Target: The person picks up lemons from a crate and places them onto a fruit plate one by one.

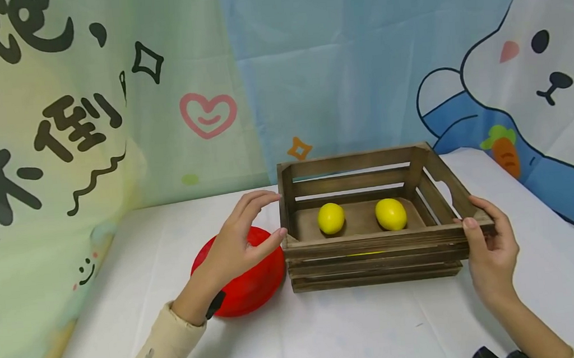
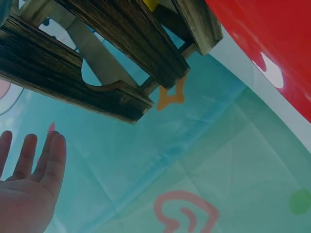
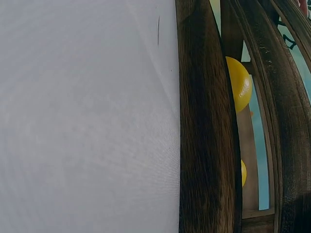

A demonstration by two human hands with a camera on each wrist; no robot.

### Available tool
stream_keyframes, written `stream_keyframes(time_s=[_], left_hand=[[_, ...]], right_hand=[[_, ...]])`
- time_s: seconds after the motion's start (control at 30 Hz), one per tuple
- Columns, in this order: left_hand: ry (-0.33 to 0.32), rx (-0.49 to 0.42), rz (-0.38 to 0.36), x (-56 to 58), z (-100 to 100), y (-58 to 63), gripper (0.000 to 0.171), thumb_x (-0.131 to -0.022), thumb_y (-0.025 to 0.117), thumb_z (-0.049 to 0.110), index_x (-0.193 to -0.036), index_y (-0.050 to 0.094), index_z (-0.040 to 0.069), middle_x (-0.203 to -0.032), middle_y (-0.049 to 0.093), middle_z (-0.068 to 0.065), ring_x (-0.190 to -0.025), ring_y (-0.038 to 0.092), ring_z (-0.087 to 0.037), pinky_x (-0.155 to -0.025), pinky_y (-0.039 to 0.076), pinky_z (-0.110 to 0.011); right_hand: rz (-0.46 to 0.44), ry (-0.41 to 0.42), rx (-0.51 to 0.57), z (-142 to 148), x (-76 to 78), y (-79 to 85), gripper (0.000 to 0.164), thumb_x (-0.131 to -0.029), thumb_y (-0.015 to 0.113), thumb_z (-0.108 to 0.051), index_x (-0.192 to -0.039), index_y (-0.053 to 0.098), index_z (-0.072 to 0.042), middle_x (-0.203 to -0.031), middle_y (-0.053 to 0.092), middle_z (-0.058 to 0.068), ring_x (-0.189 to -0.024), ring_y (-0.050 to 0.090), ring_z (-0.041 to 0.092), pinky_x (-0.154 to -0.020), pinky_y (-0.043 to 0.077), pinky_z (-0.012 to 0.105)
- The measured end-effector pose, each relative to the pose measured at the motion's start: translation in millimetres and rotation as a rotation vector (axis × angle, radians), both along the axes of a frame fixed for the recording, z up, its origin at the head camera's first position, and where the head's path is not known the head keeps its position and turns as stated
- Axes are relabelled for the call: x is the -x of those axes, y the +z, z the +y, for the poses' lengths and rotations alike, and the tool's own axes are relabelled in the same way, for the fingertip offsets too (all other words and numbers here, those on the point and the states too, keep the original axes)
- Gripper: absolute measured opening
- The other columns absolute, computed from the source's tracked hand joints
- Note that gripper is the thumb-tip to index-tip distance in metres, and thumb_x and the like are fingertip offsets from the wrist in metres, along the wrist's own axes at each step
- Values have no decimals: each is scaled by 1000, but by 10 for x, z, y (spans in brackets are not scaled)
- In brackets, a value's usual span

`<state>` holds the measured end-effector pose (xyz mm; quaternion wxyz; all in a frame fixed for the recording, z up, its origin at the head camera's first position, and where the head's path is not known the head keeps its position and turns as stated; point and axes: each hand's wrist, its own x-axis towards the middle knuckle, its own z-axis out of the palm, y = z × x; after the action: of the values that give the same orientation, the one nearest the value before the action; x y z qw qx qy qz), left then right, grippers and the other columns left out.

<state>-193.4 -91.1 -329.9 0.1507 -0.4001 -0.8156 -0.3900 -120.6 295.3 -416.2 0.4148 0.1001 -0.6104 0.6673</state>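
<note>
The brown slatted wooden crate (image 1: 373,244) stands right of centre, the right hand (image 1: 493,252) clamped on its near right corner, thumb over the rim. The left hand (image 1: 234,245) holds nothing, thumb and fingers spread just beside the crate's left end. To handle the crate well, support both ends evenly and keep it level, so its contents don't roll, and clear of the round glossy red plastic dish (image 1: 254,282) at left. Count: one crate, one dish, two yellow lemon-like fruits (image 1: 331,219) visible inside, one white-covered tabletop (image 1: 354,331).
</note>
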Motion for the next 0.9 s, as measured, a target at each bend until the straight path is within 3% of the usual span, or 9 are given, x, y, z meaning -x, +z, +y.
stream_keyframes(time_s=[0.2, 0.5, 0.9], left_hand=[[-71, 5, -15, 109, 61, -7, 51, -90, 69, 21, -137, 51, 14, -140, 48, 0, -129, 43, -14, -105, 43, -38], [-305, 102, -94, 334, 128, 21, 45, -92, 67, 17, -135, 53, 14, -141, 45, 0, -133, 38, -15, -111, 36, -38], [-480, 165, -95, 450, 287, 88, 47, -90, 69, 17, -134, 52, 13, -139, 46, -2, -131, 41, -15, -110, 37, -37]], right_hand=[[-12, -4, -35, 4, -21, 23, 44, -93, 46, 11, -136, 49, 8, -123, 53, 9, -99, 63, 10, -83, 45, 15], [-8, 37, -29, -3, -32, 46, 43, -94, 44, 11, -137, 47, 8, -126, 51, 10, -100, 63, 12, -86, 45, 16], [-27, 40, -24, 8, -41, 57, 43, -94, 45, 10, -137, 47, 8, -127, 51, 10, -100, 63, 12, -87, 45, 16]])
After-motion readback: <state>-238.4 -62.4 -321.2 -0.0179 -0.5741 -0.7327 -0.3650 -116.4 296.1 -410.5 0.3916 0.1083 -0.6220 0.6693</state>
